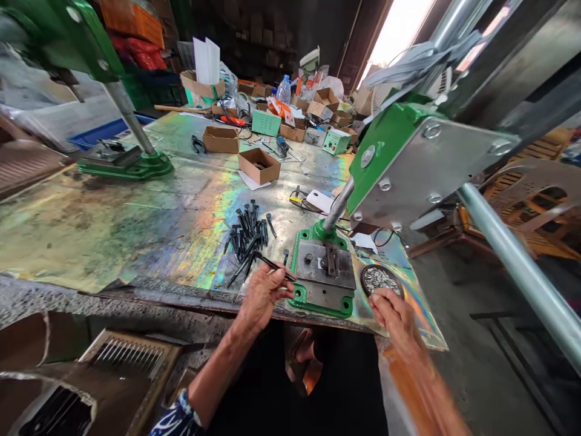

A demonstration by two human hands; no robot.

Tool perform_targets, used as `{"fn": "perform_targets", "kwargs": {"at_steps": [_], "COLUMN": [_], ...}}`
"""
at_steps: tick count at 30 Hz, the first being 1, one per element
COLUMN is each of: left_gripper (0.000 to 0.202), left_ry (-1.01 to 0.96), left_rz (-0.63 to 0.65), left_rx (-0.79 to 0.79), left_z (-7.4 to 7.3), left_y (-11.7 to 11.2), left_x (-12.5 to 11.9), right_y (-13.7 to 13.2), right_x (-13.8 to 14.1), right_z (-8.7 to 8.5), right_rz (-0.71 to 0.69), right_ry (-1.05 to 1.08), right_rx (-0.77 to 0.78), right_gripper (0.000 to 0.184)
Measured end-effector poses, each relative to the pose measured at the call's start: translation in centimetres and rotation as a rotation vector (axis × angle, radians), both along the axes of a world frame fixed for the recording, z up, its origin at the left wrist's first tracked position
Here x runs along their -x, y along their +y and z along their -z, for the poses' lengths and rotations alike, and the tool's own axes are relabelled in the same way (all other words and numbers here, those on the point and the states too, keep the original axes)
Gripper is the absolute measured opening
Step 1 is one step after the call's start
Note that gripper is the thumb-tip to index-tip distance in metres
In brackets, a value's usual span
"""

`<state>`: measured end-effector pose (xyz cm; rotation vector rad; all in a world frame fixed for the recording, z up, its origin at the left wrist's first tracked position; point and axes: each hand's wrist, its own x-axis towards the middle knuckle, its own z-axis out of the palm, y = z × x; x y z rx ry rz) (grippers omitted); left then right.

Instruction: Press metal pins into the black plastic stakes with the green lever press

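Black metal pin point(272, 265) clamped in the left grip point(263, 295), right grip point(394, 320) touching a round dish point(381, 280), its closure unclear.

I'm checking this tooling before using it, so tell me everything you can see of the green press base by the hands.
The press base is a green-painted metal casting, carrying a worn grey steel plate with a small slotted block at its centre. A chrome column rises from its far end. It sits flat on the iridescent metal-covered bench, beside the left hand, which holds a dark pin.
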<state>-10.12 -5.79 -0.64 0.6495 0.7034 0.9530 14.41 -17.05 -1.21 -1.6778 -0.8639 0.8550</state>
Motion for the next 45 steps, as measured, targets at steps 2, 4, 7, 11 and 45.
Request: {"fn": "perform_targets", "kwargs": {"at_steps": [2, 4, 7, 11, 45], "left_gripper": [0.032, 0.031, 0.030, 0.028, 0.016], "left_ry": [-0.082, -0.153, -0.241, -0.311, 0.264], "left_rz": [0.065, 0.125, 0.199, 0.230, 0.070], "left_rx": [0.050, 0.097, 0.126, 0.114, -0.372], "left_z": [-0.7, -1.4, -2.4, -3.0, -1.9], "left_y": [-1.0, -1.9, -2.9, -3.4, -1.6], "left_x": [-0.6, -1.2, -1.6, -1.6, -2.0], "right_y": [0.1, 0.3, 0.7, 0.8, 4.3], "right_x": [3.5, 6.6, 9.6, 10.6, 10.1], "right_z": [-2.0, -3.7, -5.6, -6.4, -2.2], "right_rz": [-0.130, -0.239, -0.394, -0.447, -0.261], "right_ry": [0.114, 0.224, 0.457, 0.591, 0.722], "right_rx": [-0.019, -0.022, -0.021, -0.010, -0.019], "right_gripper": [0.027, 0.028, 0.028, 0.029, 0.027]}}
